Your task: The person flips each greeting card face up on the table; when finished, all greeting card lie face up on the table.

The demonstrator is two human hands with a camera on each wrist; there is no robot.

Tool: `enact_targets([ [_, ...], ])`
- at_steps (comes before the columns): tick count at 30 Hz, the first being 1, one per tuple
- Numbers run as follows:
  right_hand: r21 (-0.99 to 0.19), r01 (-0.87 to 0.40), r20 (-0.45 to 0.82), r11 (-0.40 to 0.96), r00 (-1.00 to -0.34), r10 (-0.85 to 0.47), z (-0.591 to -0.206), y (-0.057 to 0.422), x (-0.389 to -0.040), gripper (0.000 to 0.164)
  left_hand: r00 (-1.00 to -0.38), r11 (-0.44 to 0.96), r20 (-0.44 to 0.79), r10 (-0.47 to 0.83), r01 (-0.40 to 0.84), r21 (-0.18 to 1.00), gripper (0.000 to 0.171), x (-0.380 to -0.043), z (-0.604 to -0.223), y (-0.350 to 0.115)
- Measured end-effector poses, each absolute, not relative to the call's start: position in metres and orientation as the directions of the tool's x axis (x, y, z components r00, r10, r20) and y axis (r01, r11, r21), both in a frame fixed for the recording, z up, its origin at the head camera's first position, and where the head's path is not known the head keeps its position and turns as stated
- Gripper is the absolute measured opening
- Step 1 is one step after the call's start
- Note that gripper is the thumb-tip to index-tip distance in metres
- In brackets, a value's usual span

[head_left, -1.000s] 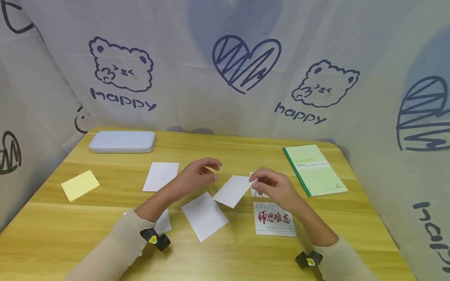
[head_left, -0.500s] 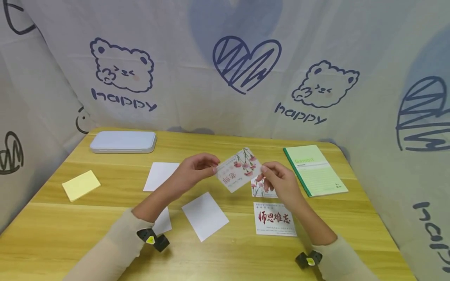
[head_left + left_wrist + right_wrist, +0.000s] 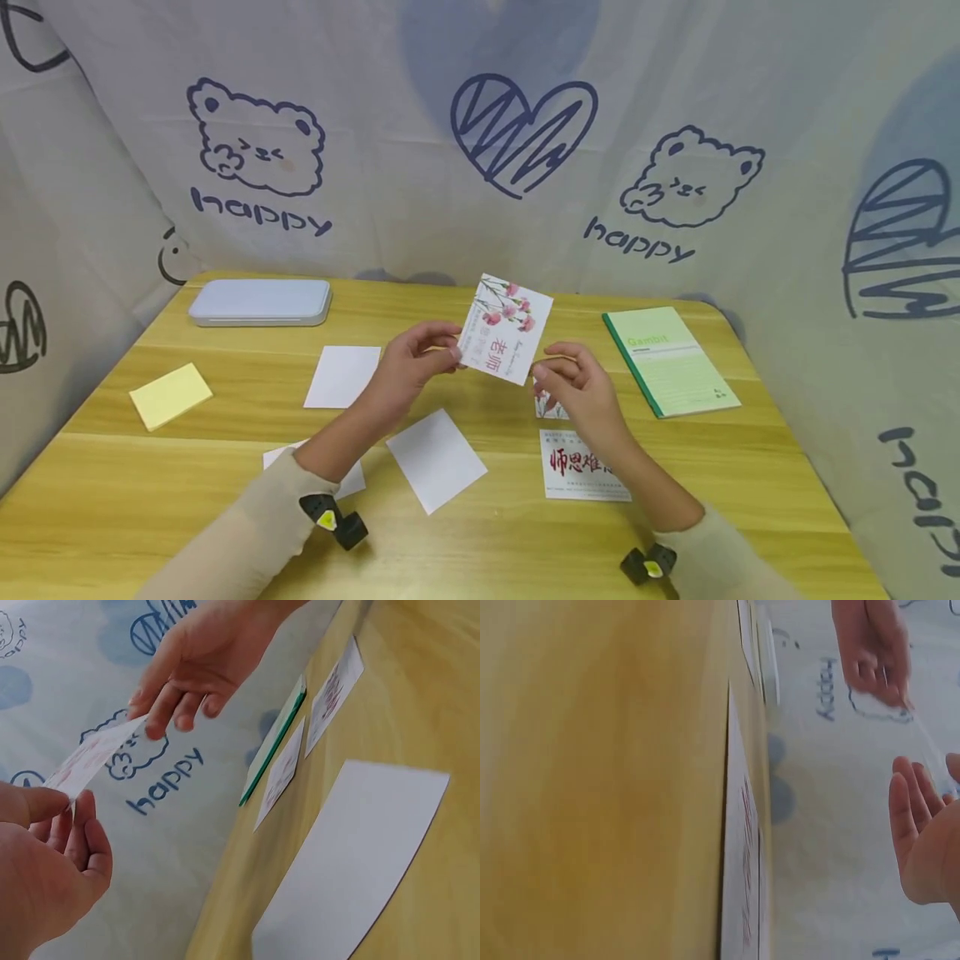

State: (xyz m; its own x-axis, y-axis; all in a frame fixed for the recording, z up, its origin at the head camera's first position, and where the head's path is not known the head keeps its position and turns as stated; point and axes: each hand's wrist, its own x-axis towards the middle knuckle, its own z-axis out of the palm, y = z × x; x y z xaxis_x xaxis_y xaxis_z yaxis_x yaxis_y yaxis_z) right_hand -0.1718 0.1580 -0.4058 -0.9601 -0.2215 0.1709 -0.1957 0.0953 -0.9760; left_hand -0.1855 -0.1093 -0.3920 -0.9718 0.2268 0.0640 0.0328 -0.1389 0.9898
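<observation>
The left hand (image 3: 408, 367) pinches a greeting card (image 3: 504, 329) by its left edge, raised over the table. Pink flowers and red characters are printed on the card's face. Beside its lower right edge is the right hand (image 3: 585, 392), fingers relaxed and fingertips right at the edge. In the left wrist view, the card (image 3: 94, 754) runs from the left thumb and fingers up to the right fingertips. Under the right hand lies a flower card (image 3: 550, 407), partly hidden. A card with red characters (image 3: 573, 473) lies in front of that one, partly covered by the right forearm.
White blank cards (image 3: 437, 461) lie at the middle and left, one partly under the left forearm. A yellow sticky-note pad (image 3: 171, 396) is at far left, a pale pencil case (image 3: 259, 302) behind it. A green notebook (image 3: 671, 362) lies at right. A printed curtain (image 3: 390, 167) hangs behind the table.
The card was in the right hand with its blank side showing; the left hand has taken hold of it. It has been raised and turned, with its printed face now upright toward the head camera.
</observation>
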Motion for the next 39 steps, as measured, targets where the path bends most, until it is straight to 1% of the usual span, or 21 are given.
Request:
enact_targets([
  [3, -0.974, -0.212, 0.191, 0.077, -0.957, -0.217, -0.406, 0.151, -0.168, 0.039, -0.973, -0.189, 0.062, 0.224, 0.019, 0.982, 0.034, -0.182, -0.393, -0.104],
  [7, -0.972, -0.224, 0.211, 0.069, -0.964, -0.162, -0.406, 0.148, -0.167, 0.035, -0.968, -0.202, 0.047, 0.247, -0.004, 0.979, 0.034, -0.176, -0.394, -0.100],
  [13, -0.964, -0.247, 0.234, 0.102, -0.965, -0.121, -0.403, 0.147, -0.166, 0.037, -0.958, -0.197, 0.031, 0.286, -0.027, 0.980, 0.031, -0.172, -0.398, -0.094],
  [17, -0.963, -0.241, 0.230, 0.119, -0.968, -0.102, -0.398, 0.150, -0.168, 0.037, -0.952, -0.179, 0.041, 0.302, -0.014, 0.984, 0.033, -0.174, -0.397, -0.097],
  [20, -0.956, -0.249, 0.235, 0.158, -0.967, -0.102, -0.393, 0.159, -0.170, 0.035, -0.954, -0.156, 0.059, 0.295, 0.013, 0.988, 0.035, -0.179, -0.392, -0.107],
  [23, -0.939, -0.261, 0.232, 0.224, -0.962, -0.146, -0.390, 0.168, -0.173, 0.033, -0.960, -0.097, 0.090, 0.265, 0.066, 0.993, 0.033, -0.184, -0.385, -0.119],
  [26, -0.913, -0.266, 0.192, 0.310, -0.949, -0.249, -0.387, 0.172, -0.178, 0.029, -0.963, -0.002, 0.111, 0.245, 0.114, 0.994, 0.031, -0.189, -0.380, -0.128],
  [30, -0.871, -0.275, 0.118, 0.406, -0.921, -0.371, -0.385, 0.173, -0.189, 0.025, -0.948, 0.105, 0.119, 0.296, 0.156, 0.982, 0.032, -0.198, -0.382, -0.129],
  [34, -0.820, -0.297, 0.082, 0.490, -0.907, -0.413, -0.384, 0.171, -0.200, 0.025, -0.924, 0.170, 0.096, 0.371, 0.169, 0.971, 0.031, -0.206, -0.388, -0.126],
  [39, -0.758, -0.316, 0.054, 0.571, -0.902, -0.428, -0.385, 0.167, -0.218, 0.024, -0.916, 0.246, 0.028, 0.399, 0.136, 0.960, 0.029, -0.219, -0.394, -0.125],
])
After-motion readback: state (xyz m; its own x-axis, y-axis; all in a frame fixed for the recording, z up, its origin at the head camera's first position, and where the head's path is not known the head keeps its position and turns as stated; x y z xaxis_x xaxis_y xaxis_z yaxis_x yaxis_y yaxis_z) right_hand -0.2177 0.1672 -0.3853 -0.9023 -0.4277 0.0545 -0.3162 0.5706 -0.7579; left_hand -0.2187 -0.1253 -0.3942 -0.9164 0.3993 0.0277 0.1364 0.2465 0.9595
